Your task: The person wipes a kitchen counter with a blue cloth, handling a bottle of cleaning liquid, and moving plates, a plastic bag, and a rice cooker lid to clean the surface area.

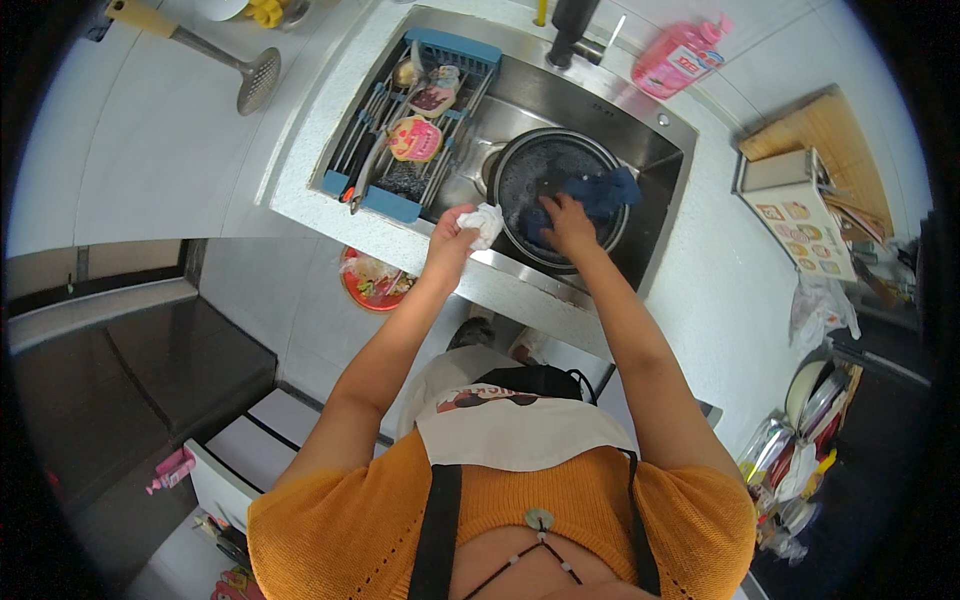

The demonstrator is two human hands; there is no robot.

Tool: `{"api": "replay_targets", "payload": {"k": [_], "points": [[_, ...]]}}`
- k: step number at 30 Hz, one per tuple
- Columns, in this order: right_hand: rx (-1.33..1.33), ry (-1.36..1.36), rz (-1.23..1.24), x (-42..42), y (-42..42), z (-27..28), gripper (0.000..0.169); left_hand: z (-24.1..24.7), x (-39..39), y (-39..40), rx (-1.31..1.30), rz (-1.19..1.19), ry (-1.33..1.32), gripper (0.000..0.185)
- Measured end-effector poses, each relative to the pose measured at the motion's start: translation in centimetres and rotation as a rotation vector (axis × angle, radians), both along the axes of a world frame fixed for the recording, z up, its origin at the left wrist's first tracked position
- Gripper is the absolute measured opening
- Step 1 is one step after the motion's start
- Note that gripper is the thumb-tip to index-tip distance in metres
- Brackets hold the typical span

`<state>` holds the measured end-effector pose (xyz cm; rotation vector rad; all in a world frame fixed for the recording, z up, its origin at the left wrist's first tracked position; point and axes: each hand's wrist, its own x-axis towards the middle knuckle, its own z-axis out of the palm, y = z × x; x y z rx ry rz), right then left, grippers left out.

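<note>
My left hand (448,247) grips a crumpled white cloth or tissue (484,224) at the front rim of the stainless-steel sink (600,112). Inside the sink stands a round black basin (517,146) with dark, sudsy water. My right hand (571,229) reaches over the basin's front side, fingers apart, with the fingertips at the water. Just beyond it, a dark blue cloth (604,193) lies partly in the water and partly over the basin's right rim. Whether my fingers touch the submerged part of the cloth is hard to tell.
A blue-ended drying rack (371,206) spans the sink's left side, holding utensils and two decorated sponges (415,139). Behind stand a black faucet (571,30) and a pink soap bottle (679,60). A utensil holder (799,214) is at right. A red waste bowl (375,302) sits below left.
</note>
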<state>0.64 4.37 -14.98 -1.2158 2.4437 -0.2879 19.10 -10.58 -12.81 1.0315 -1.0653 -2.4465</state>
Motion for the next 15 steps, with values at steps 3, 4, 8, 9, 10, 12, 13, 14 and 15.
{"api": "replay_targets", "payload": {"k": [3, 4, 8, 9, 10, 12, 13, 14, 15], "points": [[0.163, -0.02, 0.166, 0.4, 0.7, -5.8, 0.071, 0.2, 0.8, 0.4, -0.057, -0.008, -0.055, 0.033], [0.363, -0.144, 0.18, 0.0, 0.2, -6.7, 0.063, 0.4, 0.7, 0.7, -0.066, -0.009, -0.064, 0.031], [0.422, -0.461, 0.132, -2.1, 1.1, -10.8, 0.054, 0.6, 0.1, 1.2, -0.084, 0.073, -0.13, 0.024], [0.406, -0.512, 0.072, -2.2, 0.6, -9.4, 0.053, 0.0, 0.1, 1.0, -0.09, 0.086, -0.124, 0.023], [0.389, -0.557, 0.008, -2.4, 0.5, -8.4, 0.051, 0.3, 0.0, 1.0, -0.109, 0.085, -0.156, 0.022], [0.15, -0.514, -0.142, -2.7, 1.8, -8.0, 0.047, 0.7, -0.8, 1.2, -0.138, 0.058, -0.191, 0.023], [0.044, -0.829, -0.551, -2.0, 1.8, -4.2, 0.044, 0.8, -1.2, 1.3, -0.151, 0.053, -0.201, 0.023], [-0.001, -0.775, -0.55, -2.2, 2.7, -2.5, 0.042, 0.6, -1.9, 1.3, -0.144, 0.011, -0.216, 0.025], [-0.043, -0.723, -0.543, -2.5, 3.8, -1.1, 0.04, 0.2, -2.6, 1.5, -0.14, 0.004, -0.235, 0.025]]}}
